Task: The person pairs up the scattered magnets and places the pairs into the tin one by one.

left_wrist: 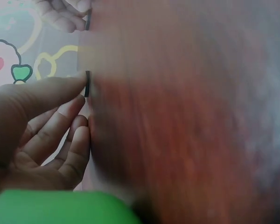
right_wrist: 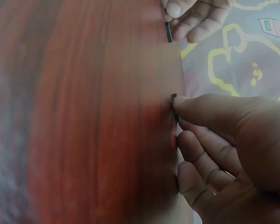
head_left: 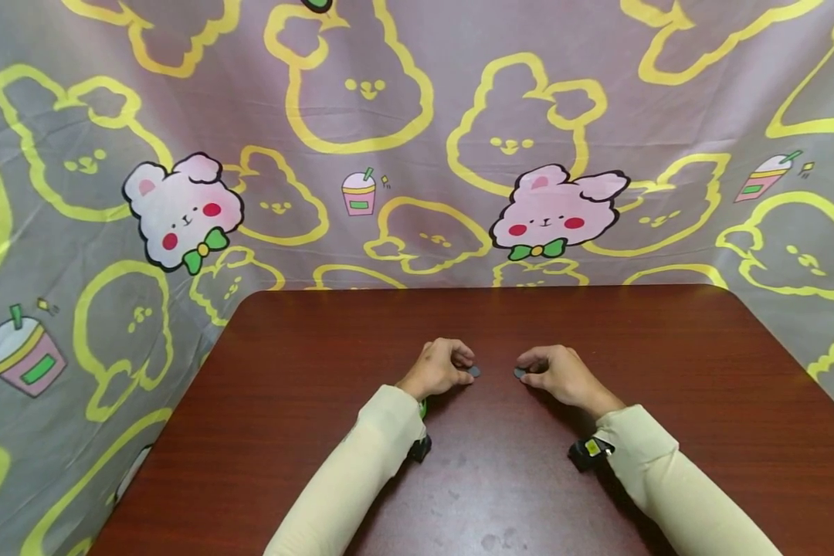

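Two small flat grey discs lie low at the tabletop, a short gap apart. My left hand (head_left: 442, 366) pinches the left disc (head_left: 474, 371) between thumb and fingers at its near edge. Opposite it, my right hand (head_left: 560, 374) pinches the right disc (head_left: 520, 373) the same way. Seen edge-on in the left wrist view, the left disc (left_wrist: 87, 84) is a thin dark strip at the thumb tip. The right wrist view shows the right disc (right_wrist: 174, 108) against the thumb, with the other fingers curled below it.
A dark reddish-brown wooden table (head_left: 486, 479) with rounded far corners spreads under both arms. Behind and beside it hangs a patterned cloth (head_left: 417, 116) with bear and cup drawings. A small black device (head_left: 589, 454) sits at the right wrist.
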A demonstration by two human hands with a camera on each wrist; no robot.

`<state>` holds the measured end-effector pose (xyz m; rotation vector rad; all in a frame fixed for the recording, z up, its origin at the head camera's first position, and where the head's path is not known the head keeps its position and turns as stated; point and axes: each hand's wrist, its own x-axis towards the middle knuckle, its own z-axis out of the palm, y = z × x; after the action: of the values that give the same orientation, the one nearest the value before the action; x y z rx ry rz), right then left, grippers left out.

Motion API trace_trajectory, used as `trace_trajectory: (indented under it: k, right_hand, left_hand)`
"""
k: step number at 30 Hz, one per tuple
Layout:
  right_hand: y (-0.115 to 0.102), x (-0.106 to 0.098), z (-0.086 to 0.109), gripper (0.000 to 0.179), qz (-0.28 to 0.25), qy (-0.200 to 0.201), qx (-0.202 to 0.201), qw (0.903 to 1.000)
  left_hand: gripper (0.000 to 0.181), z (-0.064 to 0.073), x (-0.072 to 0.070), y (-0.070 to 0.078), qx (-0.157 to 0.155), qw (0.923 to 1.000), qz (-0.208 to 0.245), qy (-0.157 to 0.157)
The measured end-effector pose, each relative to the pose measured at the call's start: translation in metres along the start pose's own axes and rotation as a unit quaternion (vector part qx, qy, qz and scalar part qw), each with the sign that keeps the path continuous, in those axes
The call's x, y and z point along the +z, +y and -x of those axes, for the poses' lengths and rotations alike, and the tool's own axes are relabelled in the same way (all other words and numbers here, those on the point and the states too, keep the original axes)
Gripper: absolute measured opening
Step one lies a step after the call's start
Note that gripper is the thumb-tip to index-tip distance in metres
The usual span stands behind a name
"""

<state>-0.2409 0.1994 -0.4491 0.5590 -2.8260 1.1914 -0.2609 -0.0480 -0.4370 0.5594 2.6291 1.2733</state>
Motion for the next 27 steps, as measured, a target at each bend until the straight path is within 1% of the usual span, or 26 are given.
trace_trajectory:
  k: [4,10,14,17,22,27]
  right_hand:
    - [0.000,0.003,0.000,0.018,-0.005,0.003,0.004,1.0000]
    - [-0.002,0.008,-0.001,0.016,-0.017,0.003,-0.001,0.9998]
    - [-0.005,0.011,-0.001,0.016,-0.028,0.002,0.004,0.9996]
    - [-0.006,0.013,-0.001,0.016,-0.032,0.000,0.005,0.9995]
    - [-0.008,0.015,-0.002,0.016,-0.030,0.003,0.000,0.9995]
    - [-0.011,0.018,-0.004,0.016,-0.030,0.003,-0.009,0.9995]
  left_hand:
    - [0.027,0.000,0.002,0.000,-0.001,0.9999,-0.008,0.010]
    - [0.022,0.000,0.005,0.002,-0.007,0.9998,0.001,0.018]
    - [0.022,-0.001,0.007,0.002,-0.012,0.9998,0.004,0.014]
    - [0.021,-0.001,0.008,0.002,-0.009,0.9999,0.005,0.010]
    - [0.020,-0.002,0.011,0.002,-0.001,0.9999,0.006,0.010]
    - [0.020,-0.001,0.012,0.005,-0.001,1.0000,0.004,0.008]
